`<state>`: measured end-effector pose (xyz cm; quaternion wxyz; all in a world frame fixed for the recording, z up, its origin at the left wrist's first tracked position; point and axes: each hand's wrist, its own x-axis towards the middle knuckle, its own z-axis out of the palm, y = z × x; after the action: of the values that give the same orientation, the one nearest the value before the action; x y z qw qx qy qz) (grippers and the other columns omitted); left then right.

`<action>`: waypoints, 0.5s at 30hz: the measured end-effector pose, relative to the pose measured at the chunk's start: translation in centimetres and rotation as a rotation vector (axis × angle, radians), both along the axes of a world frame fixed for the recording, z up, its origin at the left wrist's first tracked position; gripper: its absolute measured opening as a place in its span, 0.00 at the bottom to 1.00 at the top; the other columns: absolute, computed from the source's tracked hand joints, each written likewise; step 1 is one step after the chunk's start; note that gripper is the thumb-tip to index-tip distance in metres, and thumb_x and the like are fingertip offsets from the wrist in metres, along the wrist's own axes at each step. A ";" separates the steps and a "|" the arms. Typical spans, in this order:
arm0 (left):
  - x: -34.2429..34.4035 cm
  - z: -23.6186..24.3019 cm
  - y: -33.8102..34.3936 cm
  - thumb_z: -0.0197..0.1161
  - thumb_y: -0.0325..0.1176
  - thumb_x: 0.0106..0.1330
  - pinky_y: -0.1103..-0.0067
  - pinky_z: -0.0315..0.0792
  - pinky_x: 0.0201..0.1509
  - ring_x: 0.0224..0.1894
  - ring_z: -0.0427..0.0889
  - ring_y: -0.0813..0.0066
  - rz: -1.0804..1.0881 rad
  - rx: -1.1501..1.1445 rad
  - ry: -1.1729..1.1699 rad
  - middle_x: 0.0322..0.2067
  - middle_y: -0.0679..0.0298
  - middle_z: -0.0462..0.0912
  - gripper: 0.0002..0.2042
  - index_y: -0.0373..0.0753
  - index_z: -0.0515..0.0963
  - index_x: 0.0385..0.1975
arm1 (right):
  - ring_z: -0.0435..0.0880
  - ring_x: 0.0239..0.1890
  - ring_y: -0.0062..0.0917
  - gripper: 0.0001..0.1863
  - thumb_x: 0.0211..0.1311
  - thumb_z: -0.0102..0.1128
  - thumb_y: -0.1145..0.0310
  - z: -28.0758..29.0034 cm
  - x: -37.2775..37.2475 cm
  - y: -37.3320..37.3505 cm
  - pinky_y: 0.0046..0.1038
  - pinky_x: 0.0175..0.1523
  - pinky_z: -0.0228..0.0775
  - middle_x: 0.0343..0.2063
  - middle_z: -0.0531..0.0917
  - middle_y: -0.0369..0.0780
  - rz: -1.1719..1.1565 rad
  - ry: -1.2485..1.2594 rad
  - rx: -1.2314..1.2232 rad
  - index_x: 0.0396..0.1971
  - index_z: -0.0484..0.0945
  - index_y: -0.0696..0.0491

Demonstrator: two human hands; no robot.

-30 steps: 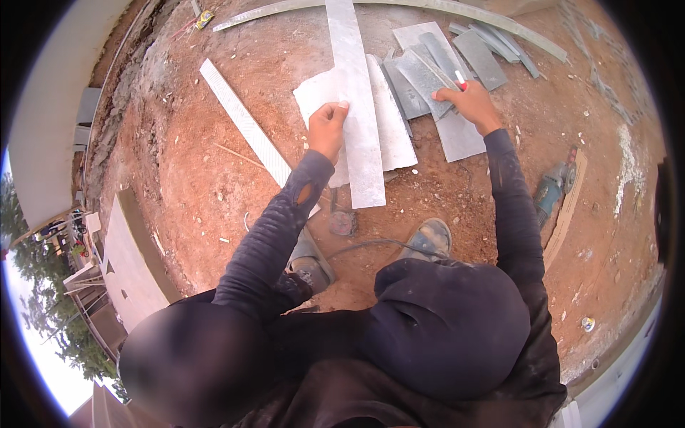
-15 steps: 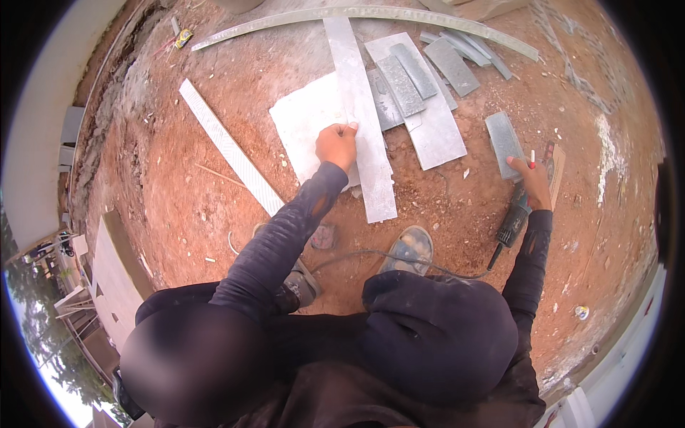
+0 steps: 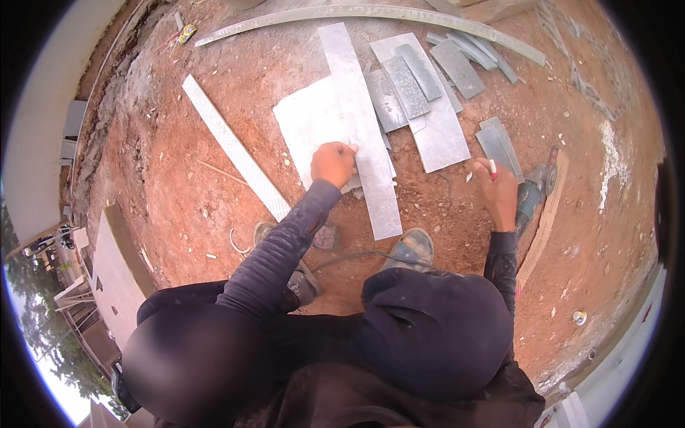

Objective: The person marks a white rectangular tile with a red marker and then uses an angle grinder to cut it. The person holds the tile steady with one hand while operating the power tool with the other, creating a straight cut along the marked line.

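Note:
My left hand (image 3: 333, 165) is closed on the left edge of a long pale tile strip (image 3: 379, 203), its thumb on the strip's top face. Part of that strip lies across a white square slab (image 3: 307, 118) on the dirt. In my right hand (image 3: 499, 196) is a slim red-and-white marker (image 3: 493, 168), sticking up between the fingers. Just beyond the right hand, two narrow grey tile pieces (image 3: 504, 145) overlap on the ground. An angle grinder (image 3: 529, 200) lies to the right of that hand, partly hidden by it.
Grey tile offcuts (image 3: 407, 89) rest on a larger pale tile (image 3: 437, 143) ahead. A patterned strip (image 3: 232, 146) lies to the left, and a long curved-looking bar (image 3: 371, 11) crosses the far side. The grinder's cord (image 3: 357, 255) runs by my shoes. A tape measure (image 3: 187, 33) sits far left.
My right hand has come left and away from the grey tile piece and grinder, keeping the marker. The long strip has slid slightly toward me, with my left hand on it.

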<state>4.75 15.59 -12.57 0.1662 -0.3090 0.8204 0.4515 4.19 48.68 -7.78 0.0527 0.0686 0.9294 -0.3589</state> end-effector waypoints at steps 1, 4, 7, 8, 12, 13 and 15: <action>-0.7 0.6 0.5 0.65 0.41 0.64 0.70 0.76 0.37 0.27 0.86 0.63 -0.005 0.066 -0.052 0.23 0.57 0.85 0.14 0.36 0.83 0.25 | 0.81 0.28 0.21 0.17 0.64 0.63 0.58 -1.6 0.9 -1.6 0.28 0.36 0.71 0.25 0.86 0.41 0.000 -0.161 -0.066 0.37 0.85 0.59; -1.2 0.5 -0.2 0.65 0.39 0.64 0.72 0.77 0.35 0.22 0.86 0.67 -0.325 -0.279 0.010 0.22 0.58 0.85 0.12 0.36 0.80 0.25 | 0.86 0.32 0.36 0.19 0.63 0.60 0.55 -5.1 3.3 -7.8 0.33 0.40 0.73 0.29 0.86 0.49 0.098 -0.229 -0.351 0.38 0.86 0.57; -1.4 1.3 0.5 0.67 0.36 0.63 0.74 0.77 0.32 0.19 0.85 0.72 -0.237 -0.070 0.023 0.20 0.59 0.84 0.11 0.36 0.78 0.26 | 0.86 0.31 0.29 0.18 0.63 0.61 0.58 -5.8 5.0 -10.0 0.30 0.39 0.73 0.27 0.87 0.46 0.081 -0.344 -0.394 0.37 0.86 0.60; -1.3 1.4 0.6 0.67 0.35 0.63 0.75 0.76 0.31 0.19 0.85 0.72 -0.204 -0.057 0.041 0.20 0.59 0.84 0.11 0.35 0.78 0.25 | 0.84 0.31 0.27 0.18 0.62 0.62 0.59 -6.6 5.3 -10.3 0.30 0.39 0.72 0.26 0.86 0.44 0.062 -0.325 -0.482 0.36 0.85 0.60; -1.3 1.3 0.8 0.68 0.32 0.62 0.77 0.76 0.28 0.20 0.85 0.73 -0.152 -0.017 0.101 0.18 0.58 0.83 0.09 0.34 0.77 0.25 | 0.80 0.28 0.19 0.15 0.61 0.64 0.63 -7.3 5.3 -10.7 0.27 0.36 0.70 0.22 0.84 0.38 0.028 -0.275 -0.634 0.34 0.84 0.63; -1.5 1.0 1.0 0.69 0.31 0.62 0.77 0.75 0.27 0.19 0.85 0.73 -0.159 -0.006 0.112 0.18 0.58 0.83 0.09 0.34 0.77 0.25 | 0.78 0.27 0.18 0.15 0.60 0.64 0.64 -7.1 5.0 -10.6 0.26 0.35 0.70 0.22 0.83 0.37 0.031 -0.270 -0.617 0.34 0.84 0.63; -1.8 0.7 0.4 0.68 0.30 0.62 0.78 0.75 0.27 0.19 0.85 0.74 -0.141 0.015 0.124 0.18 0.58 0.83 0.09 0.34 0.77 0.25 | 0.77 0.25 0.18 0.14 0.60 0.64 0.64 -8.2 4.4 -10.8 0.27 0.33 0.69 0.19 0.81 0.36 0.060 -0.238 -0.621 0.33 0.84 0.62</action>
<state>2.98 16.04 -11.89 0.1486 -0.2207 0.8454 0.4632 8.62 37.87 -15.94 0.1897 0.0634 0.7645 -0.6128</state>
